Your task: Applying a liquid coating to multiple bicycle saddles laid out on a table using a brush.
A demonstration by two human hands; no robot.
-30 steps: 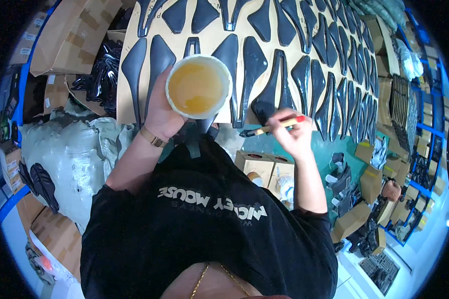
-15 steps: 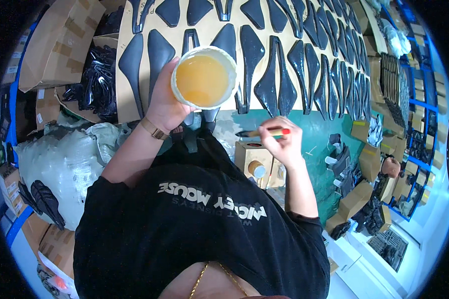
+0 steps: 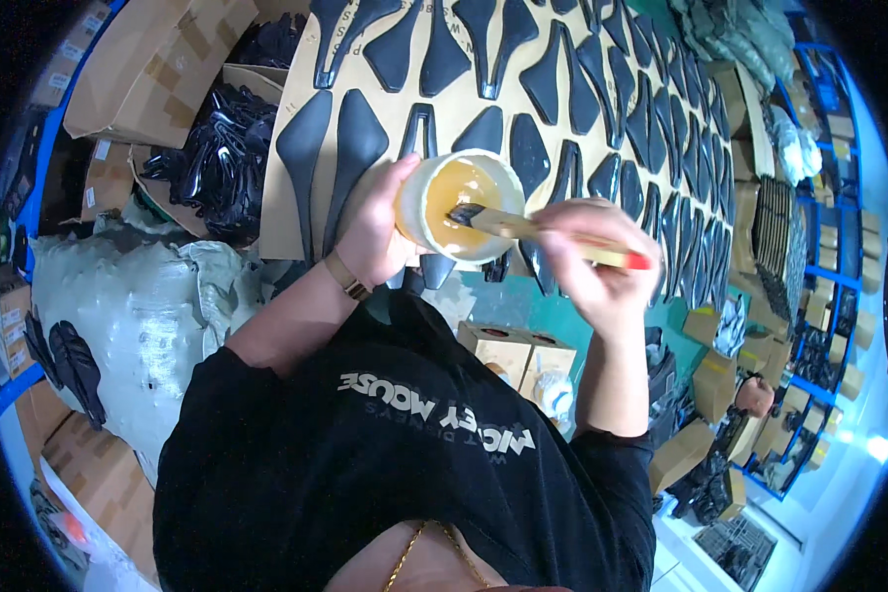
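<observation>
My left hand [image 3: 377,225] grips a white tub [image 3: 459,204] of amber glue, tilted toward me above the work surface. My right hand [image 3: 590,255] holds a wooden brush [image 3: 553,235] with a red handle end; its dark bristles dip into the glue at the tub's middle. Beneath both hands lie rows of black saddle-shaped pieces [image 3: 353,148] spread on brown cardboard sheets [image 3: 284,212].
Cardboard boxes [image 3: 153,59] stack at the upper left beside a heap of black parts [image 3: 217,158]. Large white sacks [image 3: 138,326] sit at my left. Small open cartons [image 3: 508,355] stand on the green floor below my hands. Blue shelving with boxes [image 3: 819,296] runs along the right.
The tub has tipped toward me. My right hand has swung left and pushed the brush bristles into the glue; earlier the brush was held apart, to the right of the tub.
</observation>
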